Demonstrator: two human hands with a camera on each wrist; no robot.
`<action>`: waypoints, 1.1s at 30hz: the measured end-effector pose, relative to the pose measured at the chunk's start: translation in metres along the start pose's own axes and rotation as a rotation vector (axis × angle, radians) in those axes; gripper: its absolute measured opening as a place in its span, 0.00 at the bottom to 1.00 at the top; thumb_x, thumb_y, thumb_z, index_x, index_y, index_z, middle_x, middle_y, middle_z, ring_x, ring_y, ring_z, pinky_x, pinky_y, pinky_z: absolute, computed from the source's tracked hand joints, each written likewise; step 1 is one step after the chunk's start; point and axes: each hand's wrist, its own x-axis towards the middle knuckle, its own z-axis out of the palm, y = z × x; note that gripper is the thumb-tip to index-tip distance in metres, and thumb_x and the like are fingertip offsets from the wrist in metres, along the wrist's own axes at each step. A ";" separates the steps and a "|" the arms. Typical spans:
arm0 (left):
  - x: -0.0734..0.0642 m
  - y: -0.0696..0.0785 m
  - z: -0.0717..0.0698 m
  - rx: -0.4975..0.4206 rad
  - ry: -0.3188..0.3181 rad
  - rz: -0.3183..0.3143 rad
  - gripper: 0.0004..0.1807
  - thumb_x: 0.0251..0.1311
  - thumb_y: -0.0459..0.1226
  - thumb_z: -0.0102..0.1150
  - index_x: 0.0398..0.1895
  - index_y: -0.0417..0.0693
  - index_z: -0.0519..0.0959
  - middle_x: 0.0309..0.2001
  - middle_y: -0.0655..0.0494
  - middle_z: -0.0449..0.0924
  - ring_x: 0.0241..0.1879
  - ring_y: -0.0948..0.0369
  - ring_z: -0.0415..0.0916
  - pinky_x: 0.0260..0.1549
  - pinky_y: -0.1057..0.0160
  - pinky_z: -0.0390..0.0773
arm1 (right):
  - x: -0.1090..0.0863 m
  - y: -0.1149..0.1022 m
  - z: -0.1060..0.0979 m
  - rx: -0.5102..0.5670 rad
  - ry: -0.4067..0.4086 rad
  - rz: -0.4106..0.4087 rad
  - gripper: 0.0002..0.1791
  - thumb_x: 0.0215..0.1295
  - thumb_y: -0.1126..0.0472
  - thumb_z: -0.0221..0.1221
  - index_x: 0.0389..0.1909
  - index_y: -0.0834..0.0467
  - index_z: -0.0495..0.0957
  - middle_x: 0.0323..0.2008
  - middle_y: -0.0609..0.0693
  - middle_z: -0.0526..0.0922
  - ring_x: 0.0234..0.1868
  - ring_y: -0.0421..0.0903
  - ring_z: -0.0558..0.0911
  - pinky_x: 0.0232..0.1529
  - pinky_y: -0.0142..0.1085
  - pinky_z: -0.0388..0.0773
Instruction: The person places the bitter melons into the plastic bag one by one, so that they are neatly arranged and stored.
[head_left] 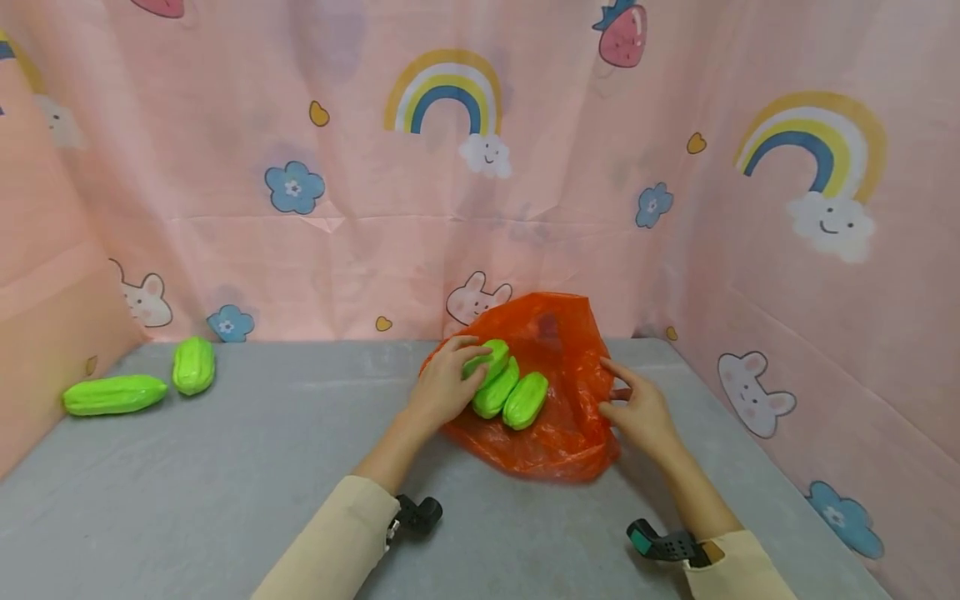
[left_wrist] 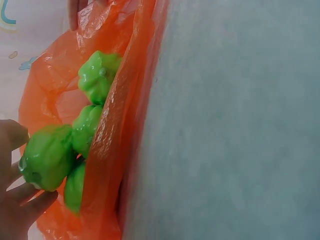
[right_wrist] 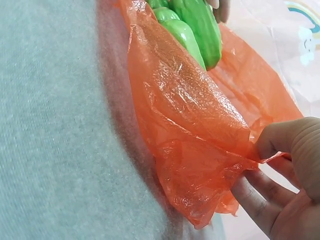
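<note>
An orange-red plastic bag [head_left: 573, 450] lies with its mouth spread between the hands. Inside it are bright green, ribbed gourds, among them one nearest the right hand [head_left: 526, 402] and one beside it [head_left: 497, 390]. At the bag's left side my left hand [head_left: 444, 383] holds another green gourd [left_wrist: 47, 157], its fingers and thumb around it, just over the others. On the opposite side my right hand [head_left: 641, 412] pinches the bag's rim between thumb and fingers, plainest in the right wrist view [right_wrist: 280, 175]. The bag's front wall partly hides the gourds in both wrist views.
Farther left on the grey tabletop [head_left: 262, 483] lie a long green gourd [head_left: 115, 395] and a shorter one [head_left: 193, 366]. A pink printed curtain [head_left: 360, 267] stands behind the table and along both sides.
</note>
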 end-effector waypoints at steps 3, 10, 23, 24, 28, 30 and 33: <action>-0.001 -0.003 -0.005 -0.003 0.010 0.037 0.14 0.69 0.40 0.60 0.54 0.49 0.85 0.63 0.49 0.78 0.63 0.49 0.77 0.63 0.48 0.76 | -0.001 -0.001 0.000 -0.005 -0.003 0.004 0.40 0.62 0.70 0.59 0.77 0.59 0.60 0.69 0.66 0.70 0.53 0.60 0.82 0.37 0.32 0.85; -0.009 -0.011 -0.026 -0.004 0.027 0.074 0.12 0.68 0.36 0.60 0.51 0.45 0.86 0.60 0.48 0.80 0.60 0.48 0.79 0.61 0.50 0.78 | -0.003 -0.001 -0.002 -0.003 0.008 0.030 0.40 0.64 0.69 0.59 0.77 0.58 0.60 0.69 0.66 0.69 0.54 0.60 0.82 0.38 0.33 0.86; -0.036 -0.042 -0.064 0.109 0.092 0.033 0.13 0.69 0.37 0.59 0.52 0.47 0.86 0.60 0.49 0.81 0.59 0.47 0.80 0.58 0.45 0.79 | 0.001 0.002 0.006 -0.010 0.068 -0.021 0.34 0.67 0.66 0.59 0.74 0.59 0.65 0.63 0.67 0.76 0.51 0.61 0.82 0.34 0.29 0.84; -0.038 -0.045 -0.066 0.109 0.099 0.029 0.13 0.69 0.37 0.59 0.52 0.47 0.86 0.60 0.49 0.81 0.60 0.47 0.79 0.59 0.45 0.79 | 0.001 0.005 0.007 -0.011 0.095 -0.034 0.33 0.67 0.66 0.60 0.73 0.59 0.67 0.62 0.66 0.77 0.50 0.60 0.83 0.33 0.28 0.83; -0.047 -0.053 -0.077 0.102 0.124 0.012 0.13 0.68 0.37 0.59 0.52 0.46 0.86 0.60 0.49 0.81 0.60 0.47 0.79 0.57 0.45 0.80 | 0.001 0.014 0.016 0.007 0.227 -0.087 0.28 0.66 0.67 0.63 0.68 0.59 0.74 0.60 0.62 0.81 0.43 0.51 0.83 0.31 0.24 0.80; -0.050 -0.057 -0.083 0.101 0.133 -0.003 0.14 0.68 0.37 0.59 0.52 0.46 0.85 0.61 0.49 0.80 0.60 0.46 0.79 0.55 0.44 0.80 | 0.000 0.018 0.021 0.030 0.279 -0.105 0.28 0.65 0.67 0.64 0.66 0.59 0.76 0.60 0.61 0.81 0.39 0.42 0.81 0.31 0.23 0.80; -0.051 -0.063 -0.092 0.094 0.147 -0.017 0.14 0.69 0.36 0.58 0.54 0.45 0.85 0.62 0.48 0.79 0.59 0.46 0.79 0.52 0.45 0.82 | -0.001 0.022 0.024 0.066 0.329 -0.115 0.27 0.63 0.68 0.65 0.65 0.58 0.77 0.58 0.60 0.82 0.35 0.31 0.78 0.30 0.22 0.80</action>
